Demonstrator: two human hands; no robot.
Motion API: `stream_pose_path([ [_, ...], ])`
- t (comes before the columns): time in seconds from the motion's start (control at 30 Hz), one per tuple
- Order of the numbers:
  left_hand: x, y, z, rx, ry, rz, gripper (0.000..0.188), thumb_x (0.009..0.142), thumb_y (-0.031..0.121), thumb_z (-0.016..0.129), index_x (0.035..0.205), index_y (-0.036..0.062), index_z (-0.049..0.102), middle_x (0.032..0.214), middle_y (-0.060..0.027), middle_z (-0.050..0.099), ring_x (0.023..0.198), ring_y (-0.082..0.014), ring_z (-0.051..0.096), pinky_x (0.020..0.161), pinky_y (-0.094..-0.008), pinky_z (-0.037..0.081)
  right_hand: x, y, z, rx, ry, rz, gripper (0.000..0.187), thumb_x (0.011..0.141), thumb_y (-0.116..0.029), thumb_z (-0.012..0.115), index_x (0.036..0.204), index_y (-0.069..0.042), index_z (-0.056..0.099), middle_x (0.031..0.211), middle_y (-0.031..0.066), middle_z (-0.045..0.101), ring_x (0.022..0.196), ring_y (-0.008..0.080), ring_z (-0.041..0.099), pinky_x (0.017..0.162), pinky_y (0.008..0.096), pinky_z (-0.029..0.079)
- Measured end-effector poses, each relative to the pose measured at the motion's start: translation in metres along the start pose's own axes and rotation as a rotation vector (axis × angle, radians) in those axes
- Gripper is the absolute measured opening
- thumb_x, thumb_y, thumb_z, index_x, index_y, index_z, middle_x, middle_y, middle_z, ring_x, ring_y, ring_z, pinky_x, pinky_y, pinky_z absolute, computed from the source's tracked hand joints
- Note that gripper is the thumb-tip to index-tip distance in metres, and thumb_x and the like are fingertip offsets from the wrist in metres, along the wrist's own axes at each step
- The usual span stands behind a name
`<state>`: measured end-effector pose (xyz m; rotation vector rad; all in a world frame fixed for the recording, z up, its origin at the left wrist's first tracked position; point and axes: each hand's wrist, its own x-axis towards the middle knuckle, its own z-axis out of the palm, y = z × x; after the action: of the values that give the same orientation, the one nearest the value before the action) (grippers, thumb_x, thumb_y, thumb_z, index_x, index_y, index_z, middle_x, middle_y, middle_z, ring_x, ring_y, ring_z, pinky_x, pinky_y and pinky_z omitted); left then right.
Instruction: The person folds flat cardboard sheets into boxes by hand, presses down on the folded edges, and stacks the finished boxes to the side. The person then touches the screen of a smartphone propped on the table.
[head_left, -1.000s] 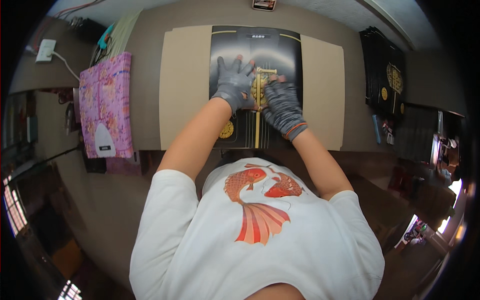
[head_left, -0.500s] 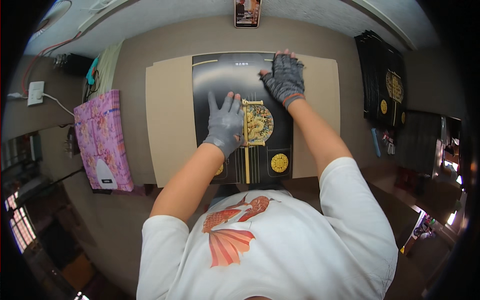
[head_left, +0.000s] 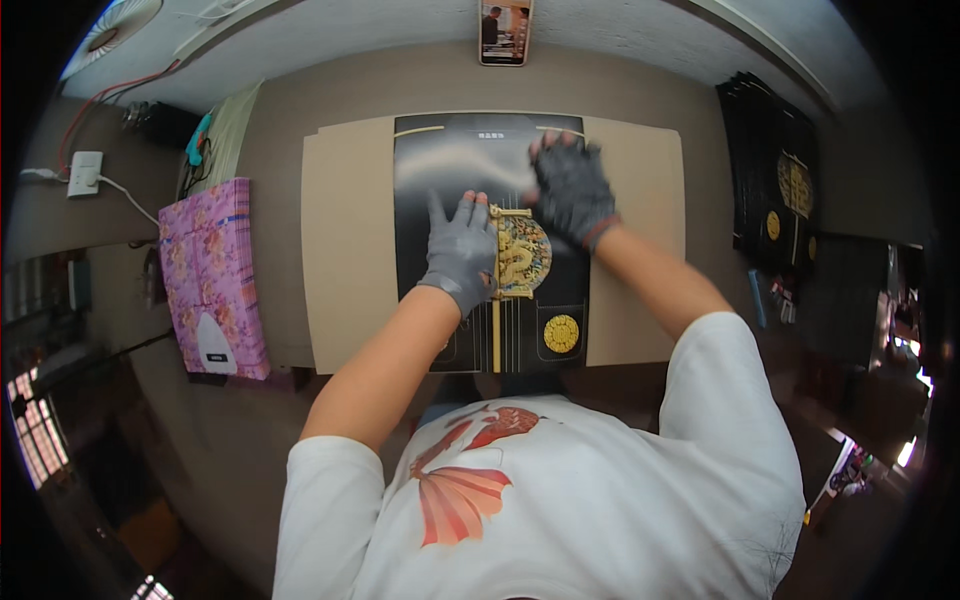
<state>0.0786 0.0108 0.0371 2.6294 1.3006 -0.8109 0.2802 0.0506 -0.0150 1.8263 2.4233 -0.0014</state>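
A glossy black printed sheet with gold ornaments [head_left: 440, 180] lies across the middle of a wide tan cardboard sheet [head_left: 345, 250]. My left hand [head_left: 461, 245], in a grey glove with bare fingertips, rests flat on the black sheet, beside its round gold emblem [head_left: 523, 257]. Its fingers are stretched and spread. Over the upper right of the black sheet is my right hand [head_left: 573, 185], in a dark grey fingerless glove, slightly blurred, fingers apart and nothing held. Whether its palm touches the sheet is hard to tell. Part of the sheet's lower left is hidden behind my left forearm.
On the left lies a stack of purple floral printed pieces [head_left: 205, 265], with a white socket [head_left: 85, 173] and cable beyond. A phone [head_left: 504, 35] stands at the back. Several black printed pieces [head_left: 775, 180] are stacked at the right, near a blue tool [head_left: 757, 297].
My right hand has moved down and slightly inward over the black sheet, away from its top edge. My left hand keeps its place on the sheet. The whole view has shifted slightly.
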Motion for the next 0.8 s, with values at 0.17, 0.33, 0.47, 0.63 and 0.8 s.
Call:
stream_pose_path([
  [0.17, -0.001, -0.001, -0.005, 0.013, 0.003, 0.012, 0.103, 0.066, 0.067, 0.076, 0.145, 0.0079, 0.045, 0.161, -0.0101, 0.027, 0.15, -0.0235, 0.022, 0.116, -0.0671, 0.007, -0.169, -0.052, 0.023, 0.163, 0.013, -0.109, 0.089, 0.079, -0.06, 0.065, 0.147, -0.008, 0.042, 0.155, 0.0207, 0.034, 0.147, 0.0394, 0.023, 0.116, 0.0611, 0.016],
  [0.33, -0.008, -0.018, 0.011, -0.131, 0.105, 0.096, 0.106, 0.067, 0.067, 0.074, 0.149, 0.0083, 0.04, 0.16, -0.0129, 0.027, 0.15, -0.0263, 0.022, 0.115, -0.066, 0.01, -0.237, -0.08, 0.041, 0.273, -0.002, 0.037, 0.093, 0.076, -0.054, 0.072, 0.149, -0.008, 0.037, 0.155, 0.0281, 0.027, 0.146, 0.0465, 0.02, 0.115, 0.0653, 0.011],
  [0.47, -0.038, -0.029, 0.123, -0.137, 0.757, 0.127, 0.098, 0.079, 0.066, 0.065, 0.151, 0.0069, 0.034, 0.158, -0.0203, 0.028, 0.147, -0.0364, 0.024, 0.114, -0.0653, 0.016, -0.232, -0.108, 0.044, 0.152, 0.015, 0.362, 0.093, 0.079, -0.049, 0.07, 0.153, -0.008, 0.03, 0.157, 0.0289, 0.022, 0.146, 0.0474, 0.016, 0.115, 0.0645, 0.01],
  [0.63, -0.134, -0.001, 0.176, -0.392, 0.732, 0.109, 0.094, 0.078, 0.053, 0.071, 0.148, -0.0003, 0.037, 0.149, -0.0392, 0.029, 0.14, -0.0538, 0.029, 0.112, -0.0627, 0.025, -0.254, -0.114, 0.077, 0.173, 0.21, 0.466, 0.083, 0.08, -0.042, 0.072, 0.149, -0.011, 0.039, 0.151, 0.025, 0.036, 0.143, 0.0446, 0.026, 0.115, 0.0631, 0.012],
  [0.8, -0.147, -0.001, 0.186, -0.847, 0.794, -0.028, 0.078, 0.084, 0.029, 0.073, 0.145, -0.0043, 0.038, 0.148, -0.0365, 0.033, 0.137, -0.0476, 0.036, 0.112, -0.0465, 0.035, -0.249, -0.104, 0.027, 0.831, 0.251, 0.551, 0.075, 0.079, -0.008, 0.072, 0.147, -0.008, 0.04, 0.14, 0.018, 0.047, 0.13, 0.0362, 0.045, 0.111, 0.046, 0.034],
])
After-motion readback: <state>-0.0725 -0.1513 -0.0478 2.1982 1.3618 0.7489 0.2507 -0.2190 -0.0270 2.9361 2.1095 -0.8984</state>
